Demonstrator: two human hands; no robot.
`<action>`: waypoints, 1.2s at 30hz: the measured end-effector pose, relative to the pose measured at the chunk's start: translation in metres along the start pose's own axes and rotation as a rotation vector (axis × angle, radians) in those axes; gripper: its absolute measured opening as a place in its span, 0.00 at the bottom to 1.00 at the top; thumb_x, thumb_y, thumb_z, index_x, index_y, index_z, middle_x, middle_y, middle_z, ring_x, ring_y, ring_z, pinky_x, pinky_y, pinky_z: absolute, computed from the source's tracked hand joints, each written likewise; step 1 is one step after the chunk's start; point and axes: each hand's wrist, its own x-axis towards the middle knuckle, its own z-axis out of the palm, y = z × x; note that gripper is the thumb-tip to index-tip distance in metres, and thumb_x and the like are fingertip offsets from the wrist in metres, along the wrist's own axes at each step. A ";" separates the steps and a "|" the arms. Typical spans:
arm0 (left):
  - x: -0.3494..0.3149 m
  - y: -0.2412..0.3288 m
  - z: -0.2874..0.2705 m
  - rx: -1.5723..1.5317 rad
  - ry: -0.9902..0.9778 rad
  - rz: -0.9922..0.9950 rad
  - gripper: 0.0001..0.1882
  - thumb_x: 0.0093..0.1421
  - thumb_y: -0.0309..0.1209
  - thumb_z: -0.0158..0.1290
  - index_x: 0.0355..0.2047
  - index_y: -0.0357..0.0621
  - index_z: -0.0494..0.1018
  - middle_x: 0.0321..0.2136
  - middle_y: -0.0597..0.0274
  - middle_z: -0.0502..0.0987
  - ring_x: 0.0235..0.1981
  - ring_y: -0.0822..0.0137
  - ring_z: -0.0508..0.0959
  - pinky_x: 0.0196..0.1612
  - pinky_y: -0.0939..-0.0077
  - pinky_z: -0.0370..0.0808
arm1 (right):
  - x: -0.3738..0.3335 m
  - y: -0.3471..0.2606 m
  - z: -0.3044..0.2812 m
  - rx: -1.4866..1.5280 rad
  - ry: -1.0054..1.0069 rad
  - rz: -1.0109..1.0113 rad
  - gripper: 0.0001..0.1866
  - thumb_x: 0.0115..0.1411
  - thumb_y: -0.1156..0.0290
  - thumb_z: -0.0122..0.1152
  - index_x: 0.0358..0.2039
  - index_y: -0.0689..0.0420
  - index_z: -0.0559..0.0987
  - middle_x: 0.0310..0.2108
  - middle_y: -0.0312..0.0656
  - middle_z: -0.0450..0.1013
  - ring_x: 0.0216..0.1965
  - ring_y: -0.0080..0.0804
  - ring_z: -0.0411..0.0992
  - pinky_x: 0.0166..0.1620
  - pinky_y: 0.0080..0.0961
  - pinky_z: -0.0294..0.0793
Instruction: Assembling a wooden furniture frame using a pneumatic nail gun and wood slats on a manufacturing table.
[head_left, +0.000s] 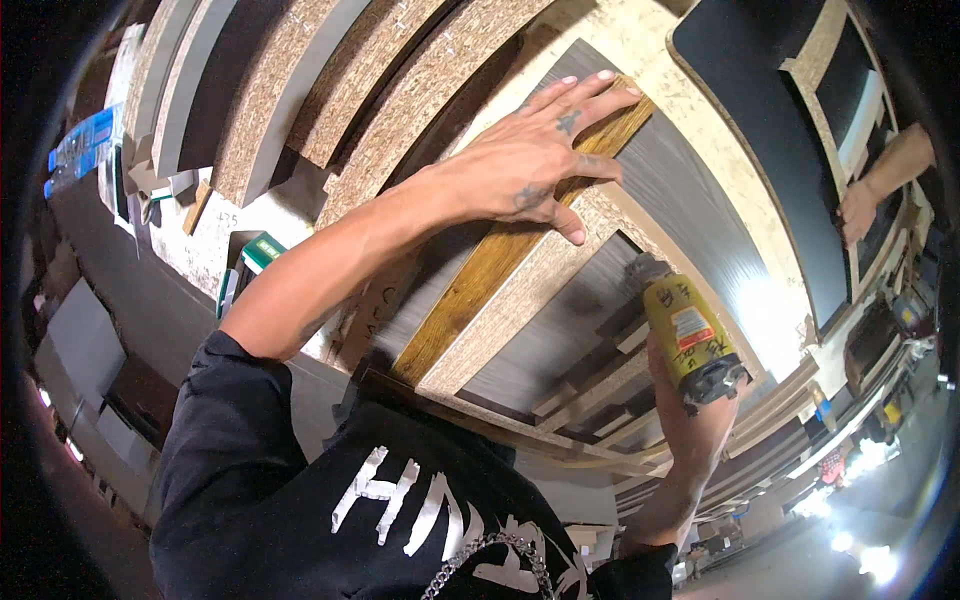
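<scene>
On the stack of boards, the left hand (535,150) lies flat with fingers spread on a brown wood strip (500,265). The strip looks stiff and light, best held by its long edges. The right hand (690,405) grips a yellow drill (690,340) with a red and white label. Far left sits a blue packet (80,150), and a green and white box (262,252).

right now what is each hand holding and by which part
The right hand holds a yellow power tool around its body. The left hand holds nothing; it presses flat on a wood-grain strip.
</scene>
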 end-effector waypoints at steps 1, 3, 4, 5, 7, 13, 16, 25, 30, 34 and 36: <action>0.000 0.000 -0.001 -0.014 0.005 -0.003 0.40 0.36 0.61 0.65 0.52 0.64 0.78 0.73 0.64 0.41 0.74 0.52 0.41 0.74 0.45 0.41 | 0.004 0.000 -0.001 0.004 -0.007 0.001 0.23 0.48 0.70 0.74 0.46 0.58 0.79 0.37 0.42 0.79 0.36 0.35 0.79 0.44 0.34 0.76; -0.002 0.001 -0.001 -0.008 0.004 -0.015 0.40 0.36 0.60 0.66 0.52 0.64 0.78 0.73 0.64 0.41 0.74 0.52 0.42 0.74 0.45 0.41 | 0.013 -0.003 -0.006 -0.186 -0.005 0.043 0.21 0.57 0.59 0.70 0.44 0.61 0.81 0.38 0.48 0.80 0.42 0.41 0.79 0.47 0.36 0.76; -0.001 0.001 -0.001 0.000 0.010 -0.019 0.40 0.35 0.60 0.66 0.51 0.64 0.78 0.73 0.64 0.42 0.74 0.52 0.42 0.74 0.46 0.41 | 0.015 -0.001 -0.006 -0.313 -0.037 0.091 0.21 0.58 0.58 0.69 0.44 0.61 0.81 0.39 0.48 0.80 0.44 0.43 0.79 0.49 0.38 0.75; -0.001 0.002 -0.001 0.000 0.004 -0.021 0.40 0.35 0.60 0.66 0.51 0.64 0.78 0.73 0.64 0.42 0.74 0.52 0.42 0.74 0.46 0.41 | 0.018 0.001 -0.006 -0.308 -0.041 0.092 0.21 0.58 0.58 0.69 0.44 0.61 0.81 0.39 0.48 0.80 0.44 0.43 0.79 0.49 0.38 0.75; 0.000 0.004 -0.002 -0.015 0.003 -0.032 0.39 0.34 0.58 0.67 0.50 0.64 0.79 0.73 0.64 0.43 0.73 0.53 0.43 0.74 0.47 0.41 | 0.022 0.007 -0.006 -0.267 -0.099 0.023 0.20 0.58 0.58 0.69 0.44 0.61 0.81 0.39 0.48 0.80 0.43 0.43 0.79 0.48 0.37 0.76; 0.003 0.003 -0.005 -0.024 0.017 -0.009 0.37 0.34 0.54 0.69 0.48 0.63 0.80 0.72 0.64 0.47 0.73 0.52 0.44 0.74 0.45 0.41 | 0.020 0.023 -0.002 -0.187 -0.065 -0.019 0.20 0.56 0.61 0.71 0.44 0.62 0.81 0.38 0.48 0.80 0.41 0.40 0.80 0.47 0.35 0.77; 0.003 0.003 -0.004 -0.015 0.014 -0.005 0.36 0.35 0.55 0.69 0.48 0.63 0.81 0.72 0.64 0.47 0.73 0.52 0.43 0.74 0.44 0.41 | 0.021 0.021 -0.002 -0.126 -0.077 0.004 0.20 0.56 0.62 0.72 0.44 0.62 0.81 0.39 0.48 0.80 0.41 0.40 0.80 0.47 0.34 0.77; 0.002 0.004 -0.002 0.020 0.005 -0.014 0.37 0.35 0.58 0.67 0.48 0.61 0.80 0.72 0.62 0.47 0.73 0.51 0.44 0.74 0.46 0.41 | 0.016 0.029 0.004 -0.131 -0.061 0.088 0.20 0.56 0.61 0.72 0.44 0.61 0.82 0.39 0.47 0.80 0.41 0.38 0.80 0.46 0.32 0.78; 0.001 0.002 0.000 -0.006 0.015 0.001 0.40 0.35 0.59 0.66 0.50 0.59 0.80 0.72 0.59 0.48 0.73 0.50 0.45 0.74 0.47 0.43 | 0.015 0.034 0.007 -0.170 -0.042 0.088 0.20 0.56 0.60 0.73 0.44 0.61 0.83 0.39 0.47 0.81 0.40 0.37 0.81 0.44 0.33 0.80; 0.001 0.002 -0.004 0.004 0.037 0.019 0.39 0.36 0.60 0.65 0.50 0.58 0.80 0.71 0.59 0.49 0.73 0.50 0.45 0.74 0.47 0.43 | 0.013 0.036 0.007 -0.160 -0.035 0.058 0.21 0.55 0.59 0.73 0.44 0.61 0.83 0.38 0.47 0.81 0.41 0.36 0.81 0.44 0.32 0.80; 0.001 0.002 -0.003 -0.007 0.044 0.026 0.39 0.37 0.61 0.64 0.50 0.58 0.80 0.71 0.59 0.49 0.73 0.50 0.46 0.74 0.47 0.44 | 0.009 0.039 0.009 -0.137 -0.021 0.089 0.23 0.56 0.58 0.73 0.45 0.62 0.81 0.39 0.48 0.81 0.42 0.36 0.81 0.45 0.33 0.80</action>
